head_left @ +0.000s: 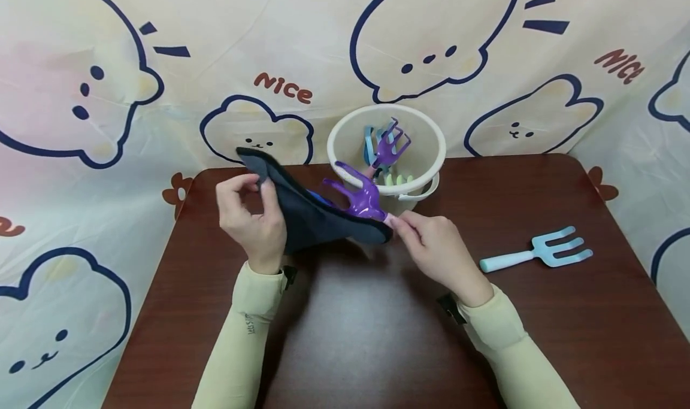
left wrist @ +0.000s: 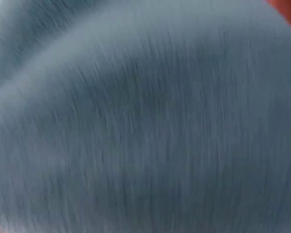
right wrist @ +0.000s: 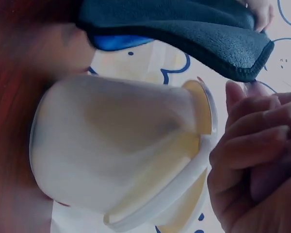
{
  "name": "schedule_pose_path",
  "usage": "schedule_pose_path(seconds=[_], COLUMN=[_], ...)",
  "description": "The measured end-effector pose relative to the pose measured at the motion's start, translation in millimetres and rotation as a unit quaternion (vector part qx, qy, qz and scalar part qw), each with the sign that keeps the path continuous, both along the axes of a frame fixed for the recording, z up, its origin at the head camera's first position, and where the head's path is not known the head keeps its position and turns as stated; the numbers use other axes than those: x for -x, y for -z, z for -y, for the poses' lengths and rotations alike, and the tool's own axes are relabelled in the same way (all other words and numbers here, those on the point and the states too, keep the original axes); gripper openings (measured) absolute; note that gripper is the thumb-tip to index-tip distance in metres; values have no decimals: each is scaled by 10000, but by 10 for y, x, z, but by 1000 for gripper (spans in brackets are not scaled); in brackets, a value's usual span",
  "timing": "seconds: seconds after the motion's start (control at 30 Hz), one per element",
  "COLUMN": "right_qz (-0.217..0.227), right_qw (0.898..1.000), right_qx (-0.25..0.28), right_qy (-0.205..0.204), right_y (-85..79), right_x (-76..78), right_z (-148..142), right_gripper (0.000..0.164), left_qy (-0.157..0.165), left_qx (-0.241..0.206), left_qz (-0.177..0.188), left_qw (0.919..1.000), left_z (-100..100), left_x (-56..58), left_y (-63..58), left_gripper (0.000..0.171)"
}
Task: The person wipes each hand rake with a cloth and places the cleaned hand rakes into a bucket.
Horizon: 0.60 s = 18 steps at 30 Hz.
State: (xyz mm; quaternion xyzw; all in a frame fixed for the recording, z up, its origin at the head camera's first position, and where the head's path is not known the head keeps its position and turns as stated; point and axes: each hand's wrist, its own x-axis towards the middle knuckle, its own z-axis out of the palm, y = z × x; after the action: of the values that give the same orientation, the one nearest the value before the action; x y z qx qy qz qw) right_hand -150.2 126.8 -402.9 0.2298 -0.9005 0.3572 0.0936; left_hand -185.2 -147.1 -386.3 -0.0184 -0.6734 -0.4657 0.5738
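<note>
My left hand [head_left: 252,217] pinches a dark blue-grey cloth [head_left: 315,220] near its upper left corner, and the cloth hangs in folds toward the right. In my right hand [head_left: 433,250] is the handle of a purple toy garden rake [head_left: 365,199], its curved prongs pointing up and left. The cloth lies against the near side of the rake, with a bit of bright blue [right wrist: 119,42] showing at its edge in the right wrist view. Cloth [left wrist: 150,126] fills the left wrist view. Fingers of the right hand [right wrist: 257,145] curl round the handle in the right wrist view.
Just behind the rake stands a white bucket [head_left: 339,139] with a side handle, holding another purple rake [head_left: 389,148] and light blue and green tools. A light blue toy fork [head_left: 555,250] lies on the brown table [head_left: 377,349] at right. A printed curtain [head_left: 302,32] hangs behind.
</note>
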Motion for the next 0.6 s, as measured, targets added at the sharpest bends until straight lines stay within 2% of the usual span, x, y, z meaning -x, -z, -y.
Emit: schedule_pose_path(seconds=[0.07,0.13,0.2,0.3,0.4,0.47,0.5,0.57,0.6], right_qz=[-35,0,135,325,689,1100,1433,2152,2462], right_qw=[9997,9985,9967,9924,9824,9657,9498,9055,8833], right_qx=[131,352,636,1072,1721,2349,2754,3551,3839], right_qy=[206,408,483,511,235,-140,-379,-880,-1086], right_y=[-15,-26,-39,-54,-65,-68,-69,-68,-66], right_x=[10,20,30,36,23,0,-15,-55,-78], right_z=[-28,-59,-87,-118,-112,-81,-56,7,44], right_gripper=[34,33,30,21,16,19,21,30,35], left_qy=[43,156,468,1382,2397,2860,3018,3257,3308], left_qx=[-523,-1060,-1412,-1792,-2183,-2392,-2456,-2424,-2294], left_qz=[-345,-714,-904,-812,-439,-150,-5,256,394], left_qw=[9980,9917,9847,9707,9449,9278,9212,9135,9145], left_z=[2,4,2,-44,-144,-240,-297,-424,-491], left_x=[-29,-66,-101,-151,-185,-214,-229,-271,-301], left_y=[-36,-76,-121,-162,-159,-129,-108,-56,-25], left_gripper=[15,13,14,13,13,12,11,15,19])
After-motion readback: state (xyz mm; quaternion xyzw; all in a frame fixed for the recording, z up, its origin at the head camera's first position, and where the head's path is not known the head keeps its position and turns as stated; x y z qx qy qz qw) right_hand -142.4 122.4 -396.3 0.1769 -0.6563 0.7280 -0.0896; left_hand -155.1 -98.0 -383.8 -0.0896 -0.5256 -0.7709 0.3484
